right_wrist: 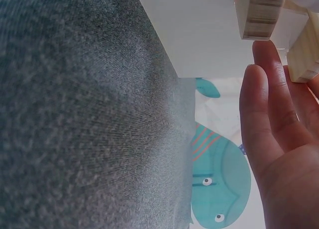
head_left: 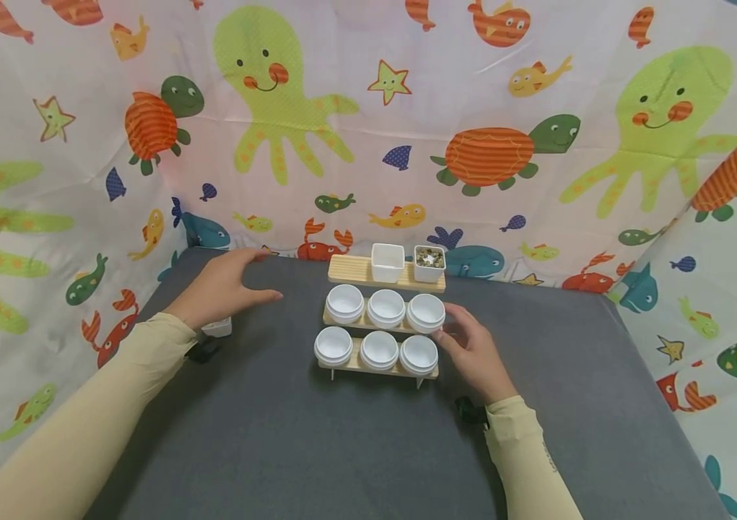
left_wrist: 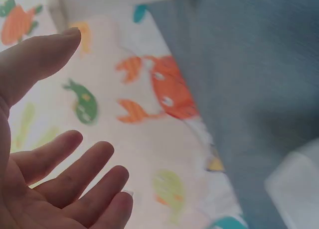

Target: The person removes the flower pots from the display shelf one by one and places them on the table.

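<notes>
A three-tier wooden rack stands near the back of the table. Its top board bears an empty white square cup and a white square cup with greenish-brown bits and a white star shape. White round cups line the two lower boards. My right hand touches the rack's right end at the middle board, its fingers fairly straight in the right wrist view. My left hand hovers left of the rack, fingers spread and empty. Under its wrist sits another white container, partly hidden.
A grey cloth covers the table. Behind and on both sides hangs a white curtain printed with sea animals. Blurred pale shapes, one at the top and one at the lower right, show in the left wrist view.
</notes>
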Tool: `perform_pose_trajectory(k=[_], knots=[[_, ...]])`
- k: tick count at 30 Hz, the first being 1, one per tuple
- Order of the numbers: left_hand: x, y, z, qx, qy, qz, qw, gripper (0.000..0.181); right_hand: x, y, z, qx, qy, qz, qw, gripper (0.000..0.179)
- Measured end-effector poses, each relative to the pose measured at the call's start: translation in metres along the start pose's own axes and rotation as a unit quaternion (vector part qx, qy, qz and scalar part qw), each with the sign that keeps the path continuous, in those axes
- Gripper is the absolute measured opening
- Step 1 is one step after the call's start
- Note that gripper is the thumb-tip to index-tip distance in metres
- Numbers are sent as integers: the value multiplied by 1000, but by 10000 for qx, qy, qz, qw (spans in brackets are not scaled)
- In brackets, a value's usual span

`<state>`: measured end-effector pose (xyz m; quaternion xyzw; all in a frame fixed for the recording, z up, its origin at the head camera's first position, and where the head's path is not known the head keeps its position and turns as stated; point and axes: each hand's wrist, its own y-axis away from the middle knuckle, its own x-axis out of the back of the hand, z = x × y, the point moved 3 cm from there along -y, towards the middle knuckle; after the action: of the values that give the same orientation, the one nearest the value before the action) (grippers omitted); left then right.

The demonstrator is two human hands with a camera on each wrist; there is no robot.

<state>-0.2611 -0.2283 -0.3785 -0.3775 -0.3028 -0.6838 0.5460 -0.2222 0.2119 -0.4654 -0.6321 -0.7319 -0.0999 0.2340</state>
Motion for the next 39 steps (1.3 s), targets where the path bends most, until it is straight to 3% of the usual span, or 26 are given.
perform_pose_trajectory(k=[12,19,26,39], knots=[[-8,-35,91,-931,-51,-170,9955,88,0,0,7,5,2,4,10000,51],[-16,-49,130,-1499,17,-283,9883,84,0,1,5,14,-9,8,10000,51],[-22,-62,152,-1663,37,-479,9849,83,-1,1,5,25,-71,26,10000,51],[-34,-77,169,-1722,-260,-671,9824,78,0,0,4,110,-73,112,9999,50]])
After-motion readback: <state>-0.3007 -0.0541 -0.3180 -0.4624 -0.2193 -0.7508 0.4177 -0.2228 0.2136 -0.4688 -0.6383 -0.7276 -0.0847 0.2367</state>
